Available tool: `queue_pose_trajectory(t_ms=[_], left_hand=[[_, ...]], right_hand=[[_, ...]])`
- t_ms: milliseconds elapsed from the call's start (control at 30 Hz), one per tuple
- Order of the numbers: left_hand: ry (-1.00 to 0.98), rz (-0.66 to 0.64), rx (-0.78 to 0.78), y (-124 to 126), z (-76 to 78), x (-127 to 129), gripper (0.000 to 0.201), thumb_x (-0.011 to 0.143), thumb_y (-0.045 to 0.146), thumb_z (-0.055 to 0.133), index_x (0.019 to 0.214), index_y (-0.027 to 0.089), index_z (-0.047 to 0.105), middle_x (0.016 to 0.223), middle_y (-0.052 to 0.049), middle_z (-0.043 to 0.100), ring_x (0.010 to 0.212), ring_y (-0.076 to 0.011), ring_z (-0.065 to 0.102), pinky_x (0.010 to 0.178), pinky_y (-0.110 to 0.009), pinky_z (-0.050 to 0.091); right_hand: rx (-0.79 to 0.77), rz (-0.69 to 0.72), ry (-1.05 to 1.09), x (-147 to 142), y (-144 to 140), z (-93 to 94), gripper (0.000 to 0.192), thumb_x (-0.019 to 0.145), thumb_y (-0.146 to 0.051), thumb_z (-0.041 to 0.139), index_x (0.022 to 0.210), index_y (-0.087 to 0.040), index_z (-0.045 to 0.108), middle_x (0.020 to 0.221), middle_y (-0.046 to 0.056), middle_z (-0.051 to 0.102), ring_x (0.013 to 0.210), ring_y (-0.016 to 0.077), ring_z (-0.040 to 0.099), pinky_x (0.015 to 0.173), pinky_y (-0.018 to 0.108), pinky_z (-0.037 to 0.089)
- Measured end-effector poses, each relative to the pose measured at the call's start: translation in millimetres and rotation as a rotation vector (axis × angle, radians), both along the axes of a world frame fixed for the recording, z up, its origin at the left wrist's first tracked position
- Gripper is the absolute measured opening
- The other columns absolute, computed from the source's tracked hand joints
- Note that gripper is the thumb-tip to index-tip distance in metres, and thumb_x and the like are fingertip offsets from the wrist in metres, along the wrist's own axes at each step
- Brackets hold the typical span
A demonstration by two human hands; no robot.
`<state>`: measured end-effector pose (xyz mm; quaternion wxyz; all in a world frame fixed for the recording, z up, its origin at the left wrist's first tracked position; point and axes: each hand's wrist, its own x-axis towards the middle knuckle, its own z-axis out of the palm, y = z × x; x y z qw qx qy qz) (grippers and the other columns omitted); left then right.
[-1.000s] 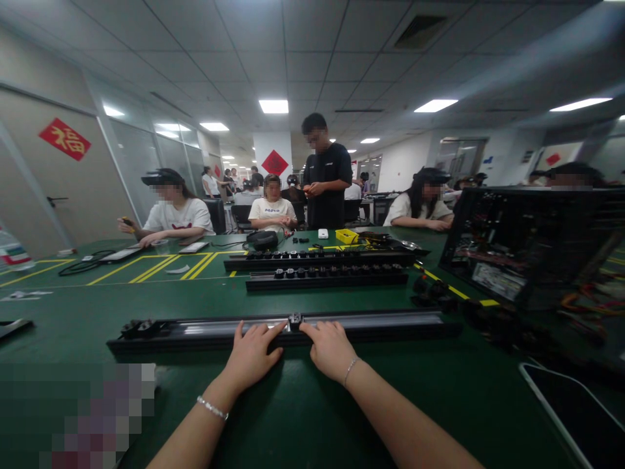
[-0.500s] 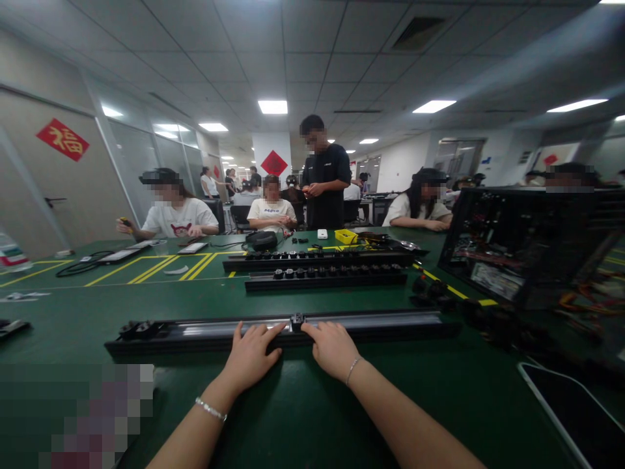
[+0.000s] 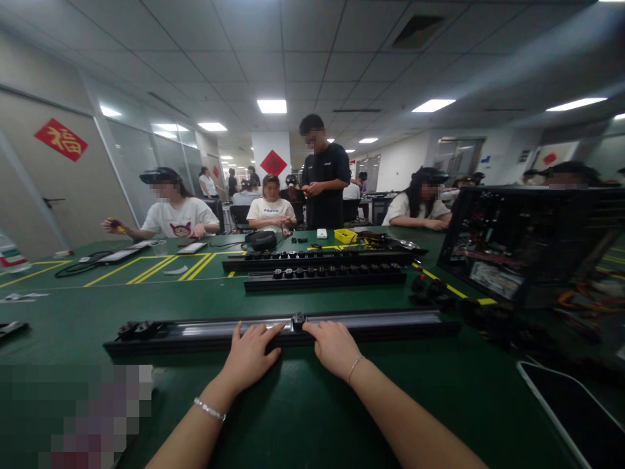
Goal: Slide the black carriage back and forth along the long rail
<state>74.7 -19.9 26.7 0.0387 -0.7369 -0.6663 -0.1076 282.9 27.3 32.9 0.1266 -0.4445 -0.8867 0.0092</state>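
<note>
Left hand (image 3: 251, 355) and right hand (image 3: 333, 347) flat, unclenched, pressing on long black rail (image 3: 390, 324), steadying it; small black slider (image 3: 297, 320) just between both sets of fingertips, ungrasped.

Beyond the green mat-covered table (image 3: 293, 417), two long black slotted rails (image 3: 322, 268) studded with small black sliders are laid side by side, parallel to the table's near edge. Behind them a small yellow plastic box (image 3: 346, 236) and a black round headset (image 3: 262, 240) are seen. At the table's right side an open black computer case (image 3: 527, 244) with wiring is stood, and a dark flat tablet (image 3: 576, 410) is laid at the near right corner. Yellow tape lines (image 3: 161, 267) are marked on the table's left part, where a seated person in a white T-shirt (image 3: 176, 215) is placed. A red diamond-shaped paper sign (image 3: 273, 162) is hung on the far pillar.
</note>
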Motion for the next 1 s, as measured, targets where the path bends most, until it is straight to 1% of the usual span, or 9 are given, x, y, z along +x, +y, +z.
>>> queue_pose_trajectory(t_ms=[100, 333, 433, 600, 733, 867, 1000], left_hand=[[-0.007, -0.004, 0.003, 0, -0.1, 0, 0.049, 0.080, 0.039, 0.045, 0.129, 0.040, 0.039, 0.108, 0.000, 0.059, 0.108, -0.0202, 0.050, 0.105, -0.054, 0.009], [-0.026, -0.018, 0.019, 1, -1.9, -2, 0.049, 0.080, 0.038, 0.045, 0.129, 0.040, 0.040, 0.104, 0.000, 0.060, 0.105, -0.0192, 0.051, 0.105, -0.054, 0.008], [-0.024, -0.017, 0.011, 1, -1.5, -1, 0.049, 0.080, 0.038, 0.045, 0.129, 0.040, 0.039, 0.106, 0.000, 0.060, 0.106, -0.0196, 0.050, 0.105, -0.054, 0.008], [-0.030, -0.018, 0.011, 0, -0.7, -1, 0.050, 0.080, 0.038, 0.045, 0.129, 0.040, 0.038, 0.105, 0.000, 0.059, 0.106, -0.0193, 0.050, 0.105, -0.054, 0.008], [-0.022, -0.015, 0.003, 1, -1.2, -1, 0.050, 0.080, 0.038, 0.045, 0.130, 0.040, 0.039, 0.106, -0.001, 0.060, 0.106, -0.0198, 0.050, 0.105, -0.054, 0.007], [-0.022, -0.018, 0.015, 1, -2.4, -2, 0.049, 0.080, 0.039, 0.045, 0.129, 0.040, 0.039, 0.105, 0.000, 0.060, 0.106, -0.0199, 0.051, 0.105, -0.054, 0.008], [-0.027, -0.022, 0.023, 0, -2.5, -2, 0.049, 0.080, 0.038, 0.044, 0.129, 0.040, 0.039, 0.104, 0.000, 0.060, 0.105, -0.0195, 0.051, 0.105, -0.054, 0.009]], right_hand=[[-0.014, 0.004, -0.006, 1, 1, -0.2, 0.044, 0.081, -0.017, 0.039, 0.121, -0.031, 0.050, 0.098, 0.004, 0.062, 0.092, 0.0187, 0.051, 0.080, 0.031, 0.031], [-0.022, 0.010, -0.006, 6, 1, 1.1, 0.048, 0.080, -0.015, 0.040, 0.125, -0.032, 0.047, 0.101, 0.004, 0.061, 0.095, 0.0181, 0.051, 0.084, 0.031, 0.031], [-0.036, 0.020, -0.005, 6, 2, 1.4, 0.048, 0.080, -0.014, 0.040, 0.123, -0.031, 0.048, 0.101, 0.004, 0.062, 0.096, 0.0177, 0.051, 0.084, 0.030, 0.031], [-0.029, 0.033, 0.021, 7, 3, 1.0, 0.045, 0.080, -0.014, 0.040, 0.120, -0.029, 0.051, 0.100, 0.004, 0.062, 0.095, 0.0173, 0.052, 0.084, 0.029, 0.032], [-0.017, 0.030, 0.009, 10, 2, 1.2, 0.046, 0.079, -0.015, 0.042, 0.122, -0.031, 0.049, 0.101, 0.004, 0.062, 0.097, 0.0175, 0.051, 0.086, 0.030, 0.031], [-0.016, 0.029, 0.005, 11, 3, 0.7, 0.047, 0.080, -0.014, 0.040, 0.122, -0.032, 0.049, 0.100, 0.003, 0.062, 0.095, 0.0175, 0.052, 0.084, 0.030, 0.031], [-0.008, 0.033, 0.023, 10, 5, -0.7, 0.045, 0.080, -0.013, 0.039, 0.120, -0.030, 0.050, 0.098, 0.004, 0.062, 0.094, 0.0176, 0.053, 0.083, 0.030, 0.032]])
